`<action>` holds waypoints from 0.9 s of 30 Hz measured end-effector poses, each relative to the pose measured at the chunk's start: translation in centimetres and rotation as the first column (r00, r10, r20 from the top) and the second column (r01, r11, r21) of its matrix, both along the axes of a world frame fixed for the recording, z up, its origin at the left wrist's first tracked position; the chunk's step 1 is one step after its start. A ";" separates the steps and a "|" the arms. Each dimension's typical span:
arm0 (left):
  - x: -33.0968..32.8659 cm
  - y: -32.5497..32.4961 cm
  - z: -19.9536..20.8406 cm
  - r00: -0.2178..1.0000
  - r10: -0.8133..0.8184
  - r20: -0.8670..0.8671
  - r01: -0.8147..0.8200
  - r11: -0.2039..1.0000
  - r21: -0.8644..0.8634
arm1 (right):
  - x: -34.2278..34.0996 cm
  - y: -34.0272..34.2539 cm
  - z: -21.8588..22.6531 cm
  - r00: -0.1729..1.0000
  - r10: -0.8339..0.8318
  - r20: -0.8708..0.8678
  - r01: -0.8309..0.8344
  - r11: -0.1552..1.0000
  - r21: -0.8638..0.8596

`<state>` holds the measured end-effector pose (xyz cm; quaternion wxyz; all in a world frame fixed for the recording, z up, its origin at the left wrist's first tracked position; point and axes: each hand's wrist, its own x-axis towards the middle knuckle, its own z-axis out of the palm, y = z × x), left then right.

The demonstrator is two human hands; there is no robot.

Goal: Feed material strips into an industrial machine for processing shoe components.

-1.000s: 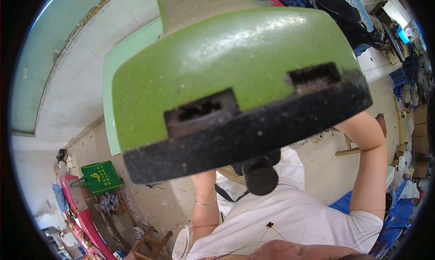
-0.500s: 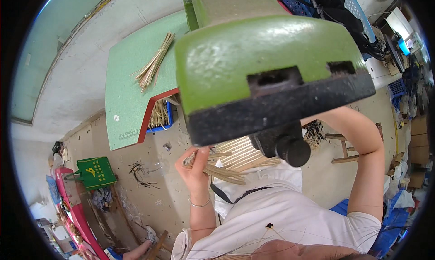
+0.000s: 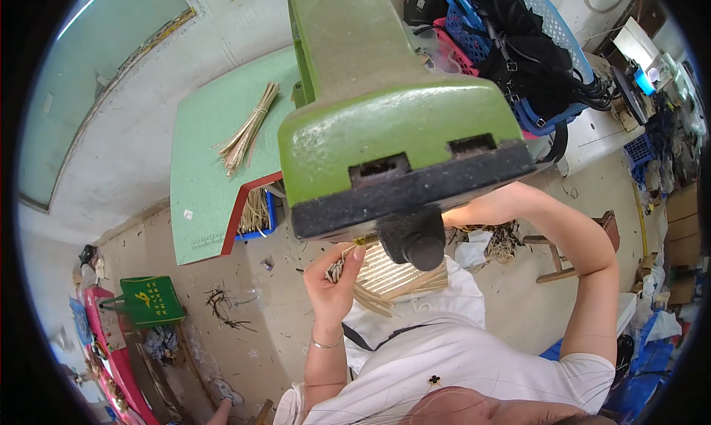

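Straw panel (image 3: 396,271), striped, lies at centre of frame, partly below the green machine head (image 3: 400,140). The left hand (image 3: 330,290) has fingers curled closed around pale strips (image 3: 372,300); the right hand is hidden, its grip undeterminable. Rows appear formed; loose strips seemingly remain unworked. Bench (image 3: 211,158), upper left, carries a tied bundle (image 3: 250,132).

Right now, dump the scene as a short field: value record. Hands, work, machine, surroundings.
left hand: fingers closed on pale strips
right hand: hidden behind the green machine head; right forearm visible
work: striped tan panel, partly hidden by the machine head
machine: green body, black lower edge, black knob
tabletop: green, red-edged; tied strip bundle on it
upper right: light-blue basket with black straps and bags
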<state>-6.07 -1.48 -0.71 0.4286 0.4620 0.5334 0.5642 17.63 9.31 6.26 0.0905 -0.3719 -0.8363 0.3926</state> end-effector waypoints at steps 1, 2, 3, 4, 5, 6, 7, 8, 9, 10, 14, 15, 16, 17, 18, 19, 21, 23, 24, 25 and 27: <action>-0.1 0.0 0.1 0.999 -0.001 -0.052 0.001 1.000 -0.001 | -0.1 0.1 0.4 1.000 0.004 0.010 -0.003 1.000 -0.029; -0.1 0.0 0.2 0.993 0.024 -0.116 -0.018 0.999 0.051 | -0.3 0.1 0.6 1.000 0.006 0.023 -0.005 0.998 -0.062; -0.1 0.0 0.5 0.983 0.052 -0.177 -0.034 0.994 0.104 | -0.7 0.0 1.8 0.998 -0.002 0.055 0.010 0.991 -0.135; -0.1 0.0 0.7 0.968 0.082 -0.236 -0.045 0.986 0.158 | -1.0 0.0 2.4 0.996 -0.009 0.088 0.027 0.978 -0.207; -0.3 0.0 0.5 0.942 0.109 -0.317 -0.026 0.966 0.255 | -1.1 0.0 2.3 0.998 0.004 0.061 0.008 0.980 -0.197; -0.6 0.1 0.3 0.909 0.143 -0.392 0.002 0.937 0.348 | -1.2 0.0 2.1 0.999 0.017 0.034 -0.010 0.983 -0.186; -0.9 0.1 0.1 0.869 0.184 -0.460 0.039 0.900 0.434 | -1.4 0.0 1.9 1.000 0.030 0.006 -0.028 0.984 -0.174; -1.1 0.1 0.1 0.829 0.223 -0.514 0.060 0.877 0.477 | -1.6 -0.1 2.0 1.000 0.008 0.003 -0.007 0.981 -0.192; -1.3 0.1 0.1 0.784 0.263 -0.562 0.084 0.852 0.517 | -1.9 -0.2 2.1 1.000 -0.014 -0.001 0.014 0.978 -0.210; -1.5 0.1 0.1 0.734 0.306 -0.606 0.112 0.826 0.553 | -2.1 -0.3 2.2 0.999 -0.036 -0.004 0.034 0.973 -0.228; -2.0 0.4 -0.5 0.655 0.407 -0.637 0.137 0.765 0.629 | -2.0 -0.2 1.3 0.992 -0.056 -0.117 0.034 0.983 -0.178; -2.1 0.4 -0.7 0.648 0.409 -0.642 0.139 0.766 0.628 | -2.1 -0.1 1.3 0.988 -0.055 -0.141 0.024 0.977 -0.213; -2.2 0.4 -0.7 0.642 0.412 -0.647 0.141 0.766 0.627 | -2.1 0.0 1.3 0.985 -0.056 -0.164 0.014 0.969 -0.247; -2.3 0.4 -0.7 0.636 0.413 -0.652 0.146 0.765 0.627 | -2.0 0.1 1.1 0.983 -0.053 -0.176 0.014 0.975 -0.220; -2.3 0.4 -0.7 0.630 0.414 -0.657 0.152 0.764 0.627 | -1.9 0.0 0.7 0.981 -0.051 -0.186 0.015 0.981 -0.193; -2.3 0.5 -0.6 0.625 0.415 -0.661 0.158 0.762 0.628 | -1.8 0.0 0.7 0.980 -0.047 -0.194 0.011 0.983 -0.181; -2.5 0.4 -0.8 0.611 0.420 -0.671 0.156 0.767 0.623 | -2.0 0.1 0.7 0.978 -0.028 -0.206 -0.010 0.984 -0.179; -2.6 0.5 -1.1 0.613 0.428 -0.664 0.150 0.762 0.629 | -1.9 0.1 1.0 0.977 -0.023 -0.212 -0.014 0.984 -0.175; -2.6 0.6 -1.3 0.621 0.433 -0.653 0.145 0.756 0.638 | -1.9 0.0 1.1 0.977 -0.030 -0.213 -0.006 0.986 -0.165; -2.6 0.7 -1.4 0.629 0.438 -0.642 0.140 0.749 0.647 | -1.8 -0.1 1.2 0.976 -0.039 -0.212 0.006 0.988 -0.153; -2.5 0.8 -1.4 0.628 0.439 -0.643 0.138 0.750 0.647 | -1.8 -0.3 1.2 0.976 -0.058 -0.211 0.030 0.991 -0.132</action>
